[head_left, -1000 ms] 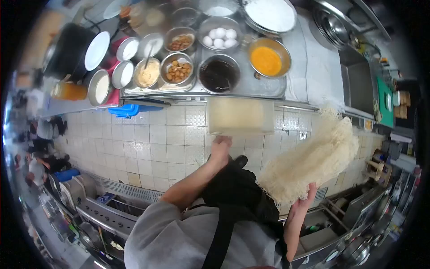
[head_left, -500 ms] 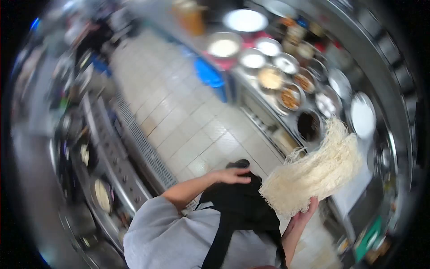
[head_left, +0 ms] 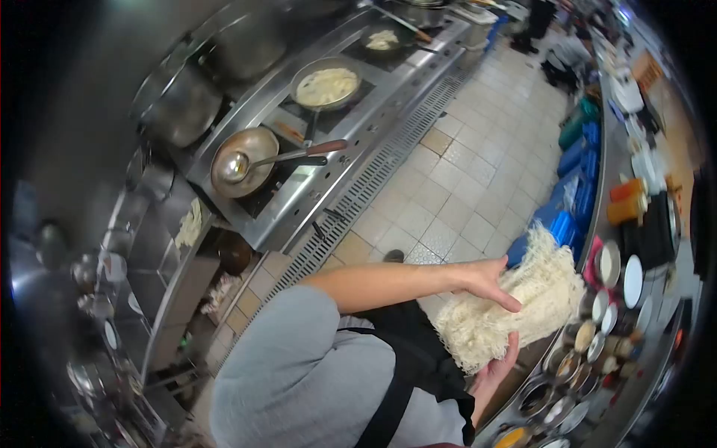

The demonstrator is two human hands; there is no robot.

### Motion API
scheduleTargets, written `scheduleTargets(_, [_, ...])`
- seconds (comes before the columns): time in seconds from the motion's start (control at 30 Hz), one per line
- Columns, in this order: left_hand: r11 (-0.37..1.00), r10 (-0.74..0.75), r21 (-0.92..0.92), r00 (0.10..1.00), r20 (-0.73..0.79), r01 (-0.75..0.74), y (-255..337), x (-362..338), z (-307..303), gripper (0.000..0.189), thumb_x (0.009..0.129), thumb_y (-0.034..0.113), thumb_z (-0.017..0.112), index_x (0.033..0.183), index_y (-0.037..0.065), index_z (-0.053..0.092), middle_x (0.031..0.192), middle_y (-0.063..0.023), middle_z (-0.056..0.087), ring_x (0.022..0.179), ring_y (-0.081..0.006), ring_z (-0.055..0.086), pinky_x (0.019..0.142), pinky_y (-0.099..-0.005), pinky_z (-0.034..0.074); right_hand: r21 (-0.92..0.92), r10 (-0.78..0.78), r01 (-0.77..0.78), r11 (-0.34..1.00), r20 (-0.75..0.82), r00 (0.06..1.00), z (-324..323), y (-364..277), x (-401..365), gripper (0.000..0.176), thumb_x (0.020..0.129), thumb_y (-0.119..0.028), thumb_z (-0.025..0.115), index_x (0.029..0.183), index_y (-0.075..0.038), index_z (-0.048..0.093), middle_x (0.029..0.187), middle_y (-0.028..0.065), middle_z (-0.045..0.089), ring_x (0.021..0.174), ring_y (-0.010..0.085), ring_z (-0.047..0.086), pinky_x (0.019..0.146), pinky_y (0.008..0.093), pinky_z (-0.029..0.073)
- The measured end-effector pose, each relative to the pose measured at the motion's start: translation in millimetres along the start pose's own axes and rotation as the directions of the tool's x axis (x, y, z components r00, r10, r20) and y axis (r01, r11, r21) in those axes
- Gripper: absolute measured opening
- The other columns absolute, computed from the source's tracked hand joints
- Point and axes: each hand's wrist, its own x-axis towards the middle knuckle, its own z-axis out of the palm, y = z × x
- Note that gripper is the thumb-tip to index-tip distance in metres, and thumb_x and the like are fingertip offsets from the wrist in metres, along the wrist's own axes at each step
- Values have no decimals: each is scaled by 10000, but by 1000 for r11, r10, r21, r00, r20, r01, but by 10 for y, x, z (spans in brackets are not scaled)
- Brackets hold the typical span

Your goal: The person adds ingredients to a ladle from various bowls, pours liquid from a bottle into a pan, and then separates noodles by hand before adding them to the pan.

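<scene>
A large bundle of thin, pale dried noodles [head_left: 549, 291] is held in front of my body, over the floor near the right-hand counter. My right hand [head_left: 496, 371] is closed on its lower edge, partly hidden beneath the strands. On the near upper side, my left hand [head_left: 484, 284] grips the bundle with the thumb across its front. The other left fingers reach along the edge, and their tips are partly out of sight.
To the left, a steel stove [head_left: 358, 134] carries a wok [head_left: 243, 163] with a ladle [head_left: 287, 154] and a pan of pale food [head_left: 326, 86]. Blue bins [head_left: 571, 187] line the right-hand counter. Bowls [head_left: 585, 336] crowd that counter. A person [head_left: 538, 22] stands far down the aisle.
The view has swung left, bringing the stove into sight. My left hand, earlier apart from the noodles, has moved right onto them. My right hand keeps its hold.
</scene>
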Motion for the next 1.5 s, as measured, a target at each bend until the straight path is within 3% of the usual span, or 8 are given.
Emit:
scheduleTargets(0.1, [983,-15,-183,997,-73,1,189,-325,-260,1229,683,339,900,1481,-170,116,1356,-289,505,1122,-290,597,952,-317,489,-223,-33,51,974,85,996,548,-142,-74,518,913,-209,621,1347,41,492,1293,178,584,1114,290,625,931,417,538])
scheduleTargets(0.3, [794,-221,-584,975,-22,167,-5,-792,-2010,1101,741,337,872,1509,-81,202,1404,-242,481,1312,-283,470,1099,-358,367,-401,148,-89,912,118,982,2085,457,480,572,915,-195,647,1392,41,437,1300,168,583,1107,279,621,923,392,529])
scheduleTargets(0.33, [752,-85,-659,994,-71,17,-153,-707,-2095,977,757,271,860,1493,-22,289,1407,-212,485,1317,-283,463,1104,-377,369,-419,177,-97,903,156,972,2237,554,597,577,907,-178,656,1394,39,434,1303,167,581,1110,274,619,929,387,523])
scheduleTargets(0.43, [824,124,-489,933,-337,-286,-30,-752,-2310,886,760,188,852,1463,0,348,1399,-191,497,1303,-268,479,1092,-369,387,-447,223,-92,890,251,942,2690,721,847,593,883,-118,670,1401,32,423,1301,159,582,1115,259,613,938,377,511])
scheduleTargets(0.77, [614,-224,-789,954,-200,-21,-12,-868,-2623,640,755,169,853,1267,-78,558,1164,-177,658,1083,-230,636,907,-339,524,-636,412,-147,757,291,863,3175,666,1230,595,863,-195,710,1340,41,443,1225,163,604,1053,251,631,895,375,524])
scheduleTargets(1.03, [466,-143,-823,890,-433,-325,-39,-1147,-2451,526,861,138,746,1317,-25,541,1236,-131,634,1114,-229,625,921,-378,539,-809,626,-132,573,328,707,3609,682,1681,648,853,-193,734,1368,60,433,1254,168,604,1078,254,630,920,371,517])
scheduleTargets(1.3, [371,-432,-500,331,-839,-782,-340,-2010,-1297,472,939,215,643,1315,-46,529,1220,-171,648,1060,-271,674,898,-426,578,-902,904,62,426,422,-70,4027,1142,1631,552,983,-310,603,1430,-37,431,1360,85,551,1240,199,527,992,357,467])
scheduleTargets(1.5, [360,-466,-201,11,-885,-911,-490,-2419,-520,514,951,164,602,1395,-28,430,1306,-161,600,1137,-277,636,950,-427,548,-950,950,-115,292,301,-77,4034,1345,1627,526,987,-401,580,1361,-41,493,1325,68,563,1193,185,563,868,362,539])
